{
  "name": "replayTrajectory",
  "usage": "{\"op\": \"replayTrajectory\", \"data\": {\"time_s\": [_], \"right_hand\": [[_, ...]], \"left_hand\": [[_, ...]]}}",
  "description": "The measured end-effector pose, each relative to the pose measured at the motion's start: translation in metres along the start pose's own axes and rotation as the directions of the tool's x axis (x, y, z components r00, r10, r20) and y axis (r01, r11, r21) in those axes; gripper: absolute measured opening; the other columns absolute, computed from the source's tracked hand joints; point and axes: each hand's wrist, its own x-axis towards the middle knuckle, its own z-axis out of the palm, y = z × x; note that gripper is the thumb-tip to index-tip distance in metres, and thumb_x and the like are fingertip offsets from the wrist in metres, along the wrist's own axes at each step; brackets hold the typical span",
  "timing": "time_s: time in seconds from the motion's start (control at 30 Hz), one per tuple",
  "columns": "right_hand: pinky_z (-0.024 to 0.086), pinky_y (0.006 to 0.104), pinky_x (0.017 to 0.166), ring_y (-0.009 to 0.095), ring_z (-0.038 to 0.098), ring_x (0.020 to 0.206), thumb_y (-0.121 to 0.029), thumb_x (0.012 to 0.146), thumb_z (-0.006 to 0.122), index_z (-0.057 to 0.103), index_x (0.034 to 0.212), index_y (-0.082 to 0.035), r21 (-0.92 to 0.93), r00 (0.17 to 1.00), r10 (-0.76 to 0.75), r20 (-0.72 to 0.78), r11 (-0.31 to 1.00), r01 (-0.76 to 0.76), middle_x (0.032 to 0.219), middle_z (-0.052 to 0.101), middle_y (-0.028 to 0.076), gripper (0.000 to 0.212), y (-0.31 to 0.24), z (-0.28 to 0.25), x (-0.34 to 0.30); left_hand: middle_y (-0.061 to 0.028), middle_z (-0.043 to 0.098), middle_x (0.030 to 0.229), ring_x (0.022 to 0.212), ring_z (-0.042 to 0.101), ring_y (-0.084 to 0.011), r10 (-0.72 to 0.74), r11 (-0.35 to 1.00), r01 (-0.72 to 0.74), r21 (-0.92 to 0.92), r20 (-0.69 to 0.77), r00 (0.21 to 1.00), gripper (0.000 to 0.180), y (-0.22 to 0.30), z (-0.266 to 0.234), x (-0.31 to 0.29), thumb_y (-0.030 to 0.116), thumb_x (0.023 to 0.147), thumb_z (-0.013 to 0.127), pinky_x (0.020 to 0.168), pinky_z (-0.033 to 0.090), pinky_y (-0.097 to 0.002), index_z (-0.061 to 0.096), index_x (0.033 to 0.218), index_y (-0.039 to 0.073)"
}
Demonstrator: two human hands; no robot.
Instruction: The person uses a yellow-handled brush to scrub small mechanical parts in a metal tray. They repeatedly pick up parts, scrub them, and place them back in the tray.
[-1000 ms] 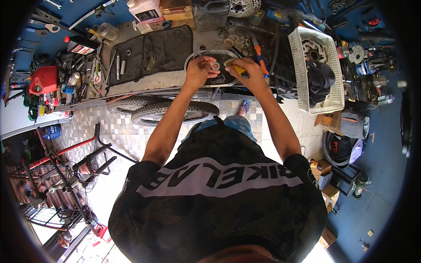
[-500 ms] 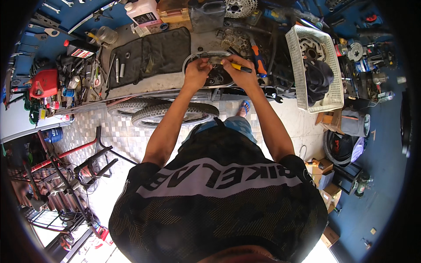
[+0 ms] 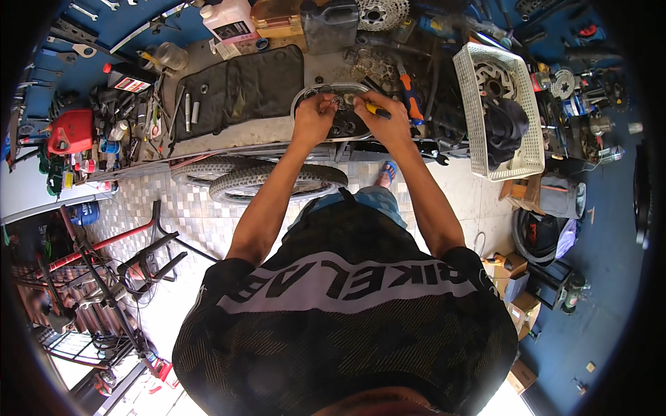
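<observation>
Both my hands work close together over a round metal-rimmed tray (image 3: pixel 297 98) on the workbench. Small ring-shaped parts (image 3: pixel 349 127) lie in the tray. My left hand (image 3: pixel 314 119) has its thumb and fingertips pinched on a small metal part (image 3: pixel 336 102), too small to name. In my right hand (image 3: pixel 388 126) is a hand tool with a yellow-and-black handle (image 3: pixel 378 110); its working tip is hidden. The right fingertips sit just beside a small round part (image 3: pixel 349 100) between the hands.
A black tool roll (image 3: pixel 239 90) lies left of the tray. Right of it are an orange-and-blue handled tool (image 3: pixel 411 97) and a white plastic basket (image 3: pixel 479 149) holding a disc rotor and dark cloth. Bottles stand at the back; bicycle tyres (image 3: pixel 277 182) lean below the bench's front edge.
The right hand has turned, so the yellow-handled tool sits at a different angle. My fingertips have shifted slightly, and small round parts now show between the hands.
</observation>
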Motion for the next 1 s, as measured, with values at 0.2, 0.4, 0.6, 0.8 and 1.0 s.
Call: {"op": "replayTrajectory", "data": {"time_s": [0.2,0.4,0.6,0.8,1.0], "right_hand": [[0.057,0.0417,0.076,0.037,0.076,0.087,-0.032,0.095,0.078,0.077,0.102,-0.008,-0.032,1.000,0.019,-0.005,0.999,-0.019,0.093,0.079,0.016,0.024,-0.013,-0.001,0.000],[0.056,0.0431,0.074,0.039,0.075,0.084,-0.032,0.096,0.078,0.076,0.101,-0.006,0.018,1.000,-0.018,-0.018,1.000,0.019,0.091,0.078,0.017,0.026,-0.018,0.004,-0.005],[0.056,0.0430,0.072,0.040,0.074,0.079,-0.032,0.095,0.078,0.077,0.099,-0.006,0.023,0.999,-0.008,-0.041,1.000,0.009,0.085,0.077,0.016,0.026,-0.026,0.004,-0.004],[0.057,0.0401,0.077,0.034,0.077,0.081,-0.038,0.096,0.078,0.078,0.098,-0.009,-0.056,0.997,0.080,0.007,0.995,-0.079,0.084,0.078,0.011,0.029,-0.027,0.002,0.001],[0.057,0.0408,0.074,0.035,0.076,0.076,-0.037,0.096,0.078,0.078,0.096,-0.008,0.009,0.998,0.028,-0.055,1.000,-0.027,0.079,0.076,0.012,0.029,-0.035,0.003,0.006]], "left_hand": [[-0.0203,0.077,0.090,0.085,0.077,-0.0346,0.027,0.995,-0.025,0.095,-0.026,0.999,0.029,0.023,-0.003,-0.003,0.014,0.093,0.074,0.079,0.058,-0.0419,0.077,0.118,0.000],[-0.0188,0.076,0.088,0.086,0.076,-0.0366,0.004,0.990,0.001,0.143,-0.030,1.000,0.029,0.034,-0.005,-0.005,0.013,0.092,0.074,0.079,0.058,-0.0422,0.076,0.118,0.001],[-0.0180,0.077,0.090,0.086,0.075,-0.0367,0.038,0.986,-0.031,0.166,-0.039,0.999,0.029,0.027,-0.004,-0.002,0.012,0.092,0.073,0.079,0.058,-0.0427,0.076,0.119,0.002],[-0.0178,0.077,0.090,0.085,0.075,-0.0362,0.097,0.989,-0.086,0.121,-0.085,0.992,0.025,0.023,-0.003,-0.001,0.008,0.092,0.073,0.078,0.058,-0.0427,0.076,0.117,0.002],[-0.0154,0.078,0.091,0.084,0.075,-0.0260,0.101,0.988,-0.090,0.128,-0.085,0.991,0.028,0.025,-0.004,-0.001,0.006,0.093,0.072,0.078,0.057,-0.0371,0.075,0.121,0.000]]}}
